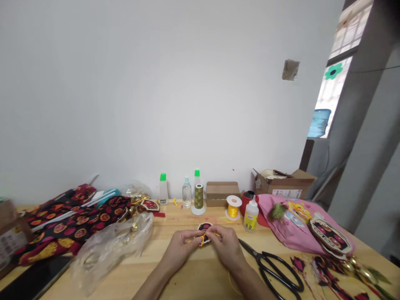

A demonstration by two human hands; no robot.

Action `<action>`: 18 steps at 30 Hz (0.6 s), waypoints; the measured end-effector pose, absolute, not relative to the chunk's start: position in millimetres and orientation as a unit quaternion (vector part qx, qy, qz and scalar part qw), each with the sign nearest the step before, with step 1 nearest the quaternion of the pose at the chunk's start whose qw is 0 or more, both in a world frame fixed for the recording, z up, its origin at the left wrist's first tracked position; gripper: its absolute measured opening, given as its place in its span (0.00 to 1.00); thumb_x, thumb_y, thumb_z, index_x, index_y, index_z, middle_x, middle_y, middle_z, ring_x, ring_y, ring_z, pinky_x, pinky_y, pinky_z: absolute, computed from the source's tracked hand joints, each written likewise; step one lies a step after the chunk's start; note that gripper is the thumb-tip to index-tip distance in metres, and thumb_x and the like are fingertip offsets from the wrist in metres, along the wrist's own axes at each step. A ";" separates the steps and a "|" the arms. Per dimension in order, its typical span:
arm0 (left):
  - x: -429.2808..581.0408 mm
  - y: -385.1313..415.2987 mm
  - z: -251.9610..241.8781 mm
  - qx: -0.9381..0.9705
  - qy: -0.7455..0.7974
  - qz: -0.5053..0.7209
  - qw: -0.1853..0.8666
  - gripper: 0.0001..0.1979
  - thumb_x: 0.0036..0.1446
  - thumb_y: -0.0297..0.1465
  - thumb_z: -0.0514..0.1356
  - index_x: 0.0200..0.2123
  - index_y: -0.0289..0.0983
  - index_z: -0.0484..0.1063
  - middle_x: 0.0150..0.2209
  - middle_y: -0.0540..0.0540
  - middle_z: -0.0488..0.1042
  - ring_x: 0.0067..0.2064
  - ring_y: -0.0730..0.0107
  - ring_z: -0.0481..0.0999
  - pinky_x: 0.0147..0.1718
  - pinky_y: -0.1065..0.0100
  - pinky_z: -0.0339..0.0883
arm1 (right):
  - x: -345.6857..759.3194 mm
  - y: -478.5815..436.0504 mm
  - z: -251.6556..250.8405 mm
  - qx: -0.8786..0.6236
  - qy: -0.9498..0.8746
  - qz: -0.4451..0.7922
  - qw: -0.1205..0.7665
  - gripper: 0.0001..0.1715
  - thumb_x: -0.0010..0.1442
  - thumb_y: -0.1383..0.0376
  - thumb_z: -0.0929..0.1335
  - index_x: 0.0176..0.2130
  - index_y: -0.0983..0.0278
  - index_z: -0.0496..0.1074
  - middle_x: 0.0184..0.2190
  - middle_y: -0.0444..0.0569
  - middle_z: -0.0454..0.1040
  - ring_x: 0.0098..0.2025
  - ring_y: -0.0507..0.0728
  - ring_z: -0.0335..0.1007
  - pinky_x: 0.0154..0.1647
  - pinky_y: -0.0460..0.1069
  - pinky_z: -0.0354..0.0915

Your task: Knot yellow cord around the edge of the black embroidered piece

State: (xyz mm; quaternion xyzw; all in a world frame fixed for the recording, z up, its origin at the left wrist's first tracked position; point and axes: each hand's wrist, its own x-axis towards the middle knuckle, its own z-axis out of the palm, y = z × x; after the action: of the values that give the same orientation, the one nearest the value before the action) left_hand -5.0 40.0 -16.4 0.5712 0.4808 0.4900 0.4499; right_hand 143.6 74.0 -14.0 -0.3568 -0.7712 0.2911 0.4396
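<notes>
The left hand [181,248] and right hand [226,246] are pinching a thin yellow cord [201,241], fingertips closing narrowly on it. A small dark patterned piece with a pale border [205,226] is sitting between the hands, over the pale wooden tabletop [193,277]; cannot tell if it's resting there. Piece is looking light, probably stiffish: border suits gripping. Cord is looking soft, limp, possibly slippery: pinching close to the piece suits.

On the wooden table [158,233], two green-capped bottles [163,192], a thread cone [198,197] and a cardboard box [222,195] stand along the surface's back edge; black-handled scissors [256,256] lie nearer the front edge, a plastic bag [114,243] toward the left
</notes>
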 end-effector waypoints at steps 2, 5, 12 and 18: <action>-4.8 39.1 -15.0 0.574 0.489 0.480 0.449 0.15 0.41 0.37 0.58 0.32 0.34 0.74 0.30 0.45 0.76 0.34 0.64 0.70 0.34 0.70 0.61 | 142.7 73.4 -14.9 -0.349 -0.776 0.295 0.435 0.12 0.52 0.63 0.60 0.27 0.64 0.71 0.24 0.45 0.72 0.27 0.51 0.67 0.27 0.42 0.59; -3.8 38.9 -14.4 0.584 0.518 0.453 0.431 0.15 0.41 0.37 0.57 0.29 0.32 0.74 0.28 0.44 0.76 0.30 0.67 0.70 0.29 0.72 0.61 | 140.7 70.7 -14.1 -0.344 -0.789 0.278 0.426 0.11 0.52 0.65 0.60 0.28 0.63 0.71 0.24 0.44 0.72 0.26 0.50 0.66 0.27 0.42 0.58; 1.3 39.3 -13.9 0.611 0.563 0.427 0.357 0.14 0.43 0.36 0.55 0.25 0.31 0.73 0.20 0.51 0.71 0.19 0.78 0.60 0.17 0.77 0.50 | 140.0 65.1 -7.4 -0.344 -0.817 0.216 0.409 0.12 0.53 0.66 0.59 0.28 0.62 0.71 0.24 0.44 0.73 0.27 0.50 0.66 0.28 0.42 0.56; -0.3 38.7 -14.4 0.586 0.550 0.448 0.392 0.14 0.42 0.37 0.56 0.26 0.30 0.73 0.19 0.51 0.70 0.20 0.78 0.59 0.18 0.78 0.49 | 145.2 69.4 -5.5 -0.371 -0.793 0.225 0.428 0.11 0.52 0.64 0.60 0.28 0.62 0.71 0.25 0.44 0.73 0.27 0.50 0.66 0.28 0.42 0.57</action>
State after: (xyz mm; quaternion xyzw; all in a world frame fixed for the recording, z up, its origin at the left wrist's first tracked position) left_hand -0.3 38.7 -14.4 0.5862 0.5497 0.4480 0.3917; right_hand 145.2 69.4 -5.5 -0.3710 -0.7927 0.2246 0.4284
